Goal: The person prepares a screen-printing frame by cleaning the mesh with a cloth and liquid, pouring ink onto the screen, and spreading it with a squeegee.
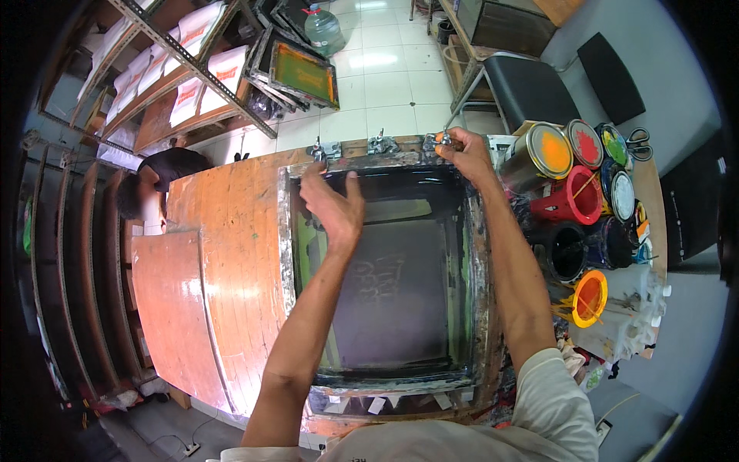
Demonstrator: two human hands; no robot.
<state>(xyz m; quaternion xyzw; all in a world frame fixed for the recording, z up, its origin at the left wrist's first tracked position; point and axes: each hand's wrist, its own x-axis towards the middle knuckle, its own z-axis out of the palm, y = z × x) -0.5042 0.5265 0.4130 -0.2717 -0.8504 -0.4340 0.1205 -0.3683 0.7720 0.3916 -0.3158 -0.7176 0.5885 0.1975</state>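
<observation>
A screen-printing frame [286,254] lies on the wooden table, its dark mesh [392,300] edged with green and black ink, with faint lettering in the middle. Three metal hinge clamps stand along its far edge. My right hand [467,158] has its fingers closed round the bolt of the right clamp [433,145]. My left hand [336,209] is above the frame's far left corner, thumb and fingers apart, fingertips close to the left clamp [323,151]; whether they touch it I cannot tell. The middle clamp [381,143] has no hand on it.
Ink cans [549,150], a red tub [579,194] and a yellow-rimmed tub [590,299] crowd the right side, beside scissors [639,144]. A person [165,173] bends low beyond the table's left end. More screens [304,69] and a water jug [323,31] stand on the floor.
</observation>
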